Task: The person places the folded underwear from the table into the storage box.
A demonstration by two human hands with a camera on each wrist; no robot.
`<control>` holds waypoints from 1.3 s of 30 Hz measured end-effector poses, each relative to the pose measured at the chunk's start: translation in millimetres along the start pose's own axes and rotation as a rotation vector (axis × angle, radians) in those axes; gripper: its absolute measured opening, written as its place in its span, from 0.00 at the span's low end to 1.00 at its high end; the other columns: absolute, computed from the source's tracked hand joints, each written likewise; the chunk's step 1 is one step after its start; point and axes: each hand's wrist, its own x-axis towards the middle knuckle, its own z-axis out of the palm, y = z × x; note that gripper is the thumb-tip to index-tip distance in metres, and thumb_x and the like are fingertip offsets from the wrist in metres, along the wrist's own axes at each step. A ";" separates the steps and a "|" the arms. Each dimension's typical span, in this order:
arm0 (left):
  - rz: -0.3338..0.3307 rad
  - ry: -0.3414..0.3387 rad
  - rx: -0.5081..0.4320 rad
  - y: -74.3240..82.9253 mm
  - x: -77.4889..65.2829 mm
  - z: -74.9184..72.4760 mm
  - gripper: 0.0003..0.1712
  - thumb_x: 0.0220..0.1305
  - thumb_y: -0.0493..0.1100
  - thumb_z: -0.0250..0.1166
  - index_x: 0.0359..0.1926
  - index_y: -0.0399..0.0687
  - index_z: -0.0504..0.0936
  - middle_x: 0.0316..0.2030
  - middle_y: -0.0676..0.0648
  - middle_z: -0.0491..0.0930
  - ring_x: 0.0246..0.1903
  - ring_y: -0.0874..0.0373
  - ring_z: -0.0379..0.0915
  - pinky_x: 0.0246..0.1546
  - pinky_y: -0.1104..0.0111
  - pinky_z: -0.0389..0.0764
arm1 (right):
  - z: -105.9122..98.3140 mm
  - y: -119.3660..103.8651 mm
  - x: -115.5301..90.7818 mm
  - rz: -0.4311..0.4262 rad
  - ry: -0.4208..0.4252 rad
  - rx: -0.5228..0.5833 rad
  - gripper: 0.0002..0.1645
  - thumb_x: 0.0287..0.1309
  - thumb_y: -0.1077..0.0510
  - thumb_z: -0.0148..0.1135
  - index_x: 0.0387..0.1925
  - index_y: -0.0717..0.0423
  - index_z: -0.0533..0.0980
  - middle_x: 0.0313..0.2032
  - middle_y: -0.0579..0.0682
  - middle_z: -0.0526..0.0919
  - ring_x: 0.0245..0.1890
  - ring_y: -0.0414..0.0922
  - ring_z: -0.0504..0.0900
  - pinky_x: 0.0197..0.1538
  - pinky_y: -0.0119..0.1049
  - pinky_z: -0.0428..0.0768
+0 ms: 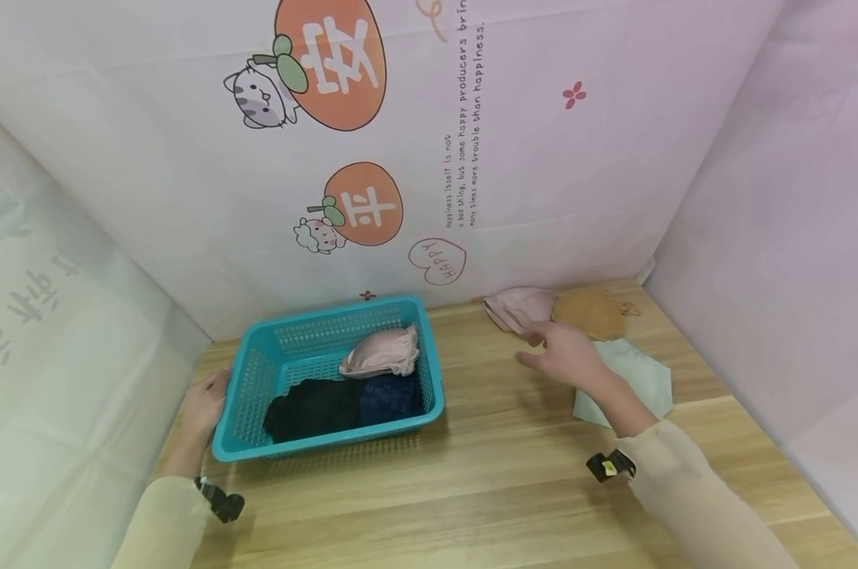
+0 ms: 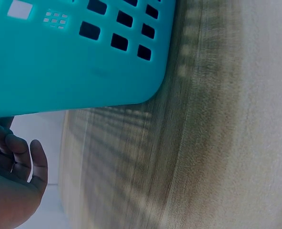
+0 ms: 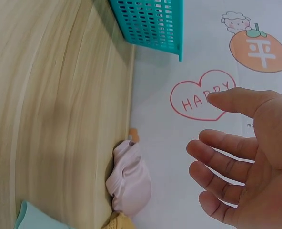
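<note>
A teal plastic basket (image 1: 329,444) with perforated walls stands on the left of the wooden table. Inside lie a pink lace-trimmed bra (image 1: 379,352), a black cloth piece (image 1: 311,411) and a navy patterned one (image 1: 386,397). At the basket's left end, my left hand (image 1: 205,403) holds the rim with bent fingers; part of them is hidden behind the basket in the left wrist view. My right hand (image 1: 564,356) hovers over the table at the right, holding nothing, its fingers spread and slightly bent. Just beyond its fingertips lies a pink folded garment (image 1: 517,307).
Beside the pink garment is a mustard-coloured piece (image 1: 591,312), and a pale mint cloth (image 1: 635,371) lies partly beneath the right forearm in the head view. Printed white sheeting (image 1: 543,174) walls in the table (image 1: 472,490) at the back and both sides.
</note>
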 end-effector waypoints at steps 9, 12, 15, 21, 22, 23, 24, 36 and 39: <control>0.009 0.005 0.004 -2.2 -1.5 1.1 0.43 0.75 0.69 0.39 0.75 0.43 0.60 0.72 0.30 0.61 0.70 0.31 0.61 0.62 0.46 0.75 | -4.9 16.6 -10.6 0.048 -0.019 0.011 0.32 0.62 0.44 0.64 0.63 0.55 0.76 0.49 0.58 0.86 0.50 0.58 0.84 0.48 0.55 0.81; 0.010 0.009 0.007 -2.9 -1.1 1.5 0.44 0.75 0.69 0.38 0.75 0.43 0.60 0.72 0.30 0.61 0.70 0.31 0.61 0.63 0.46 0.75 | -7.3 20.7 -13.8 0.058 -0.023 0.015 0.32 0.62 0.44 0.64 0.64 0.53 0.75 0.50 0.58 0.86 0.50 0.58 0.84 0.47 0.55 0.82; 0.013 0.011 0.015 -3.0 -0.7 1.4 0.44 0.75 0.69 0.38 0.75 0.42 0.60 0.72 0.30 0.61 0.69 0.31 0.62 0.61 0.47 0.76 | -9.1 25.7 -16.4 0.068 -0.022 0.028 0.32 0.63 0.44 0.64 0.64 0.55 0.75 0.51 0.59 0.86 0.50 0.58 0.84 0.48 0.55 0.82; 0.027 0.029 0.024 -1.7 2.7 0.4 0.46 0.73 0.71 0.38 0.74 0.41 0.63 0.70 0.30 0.65 0.66 0.34 0.67 0.45 0.68 0.78 | -14.7 35.2 -21.7 0.086 -0.010 0.034 0.31 0.64 0.44 0.63 0.62 0.58 0.76 0.51 0.61 0.85 0.51 0.59 0.83 0.50 0.57 0.81; 0.028 0.035 0.023 -1.6 3.5 0.3 0.46 0.73 0.72 0.39 0.74 0.41 0.63 0.70 0.30 0.66 0.66 0.34 0.68 0.43 0.71 0.76 | -15.7 36.3 -22.6 0.085 -0.007 0.029 0.31 0.64 0.44 0.63 0.61 0.58 0.76 0.51 0.61 0.86 0.51 0.59 0.83 0.49 0.57 0.81; 0.027 0.039 0.021 -1.5 4.1 0.5 0.46 0.73 0.72 0.39 0.74 0.42 0.63 0.70 0.30 0.66 0.66 0.35 0.68 0.43 0.71 0.76 | -16.5 37.1 -23.5 0.083 -0.006 0.029 0.30 0.64 0.44 0.63 0.61 0.58 0.76 0.51 0.61 0.86 0.51 0.60 0.83 0.49 0.57 0.81; 0.026 0.042 0.018 -1.5 4.6 0.6 0.46 0.73 0.72 0.39 0.73 0.42 0.64 0.70 0.30 0.66 0.66 0.35 0.68 0.44 0.70 0.77 | -17.3 37.9 -24.4 0.083 -0.005 0.028 0.30 0.64 0.44 0.62 0.61 0.58 0.76 0.50 0.60 0.86 0.51 0.60 0.83 0.49 0.57 0.81; 0.027 0.037 0.020 -2.7 4.5 1.3 0.46 0.72 0.72 0.38 0.73 0.42 0.64 0.69 0.30 0.67 0.63 0.37 0.71 0.34 0.78 0.76 | -20.6 48.1 -32.5 0.100 -0.008 -0.012 0.31 0.64 0.44 0.62 0.60 0.61 0.76 0.49 0.61 0.86 0.50 0.60 0.82 0.47 0.56 0.81; 0.026 0.039 0.016 -1.8 3.3 1.0 0.47 0.72 0.72 0.39 0.73 0.41 0.65 0.69 0.30 0.68 0.62 0.37 0.71 0.34 0.78 0.76 | -21.4 50.2 -34.9 0.100 -0.003 -0.025 0.31 0.64 0.44 0.62 0.59 0.62 0.77 0.49 0.61 0.86 0.49 0.61 0.83 0.47 0.57 0.81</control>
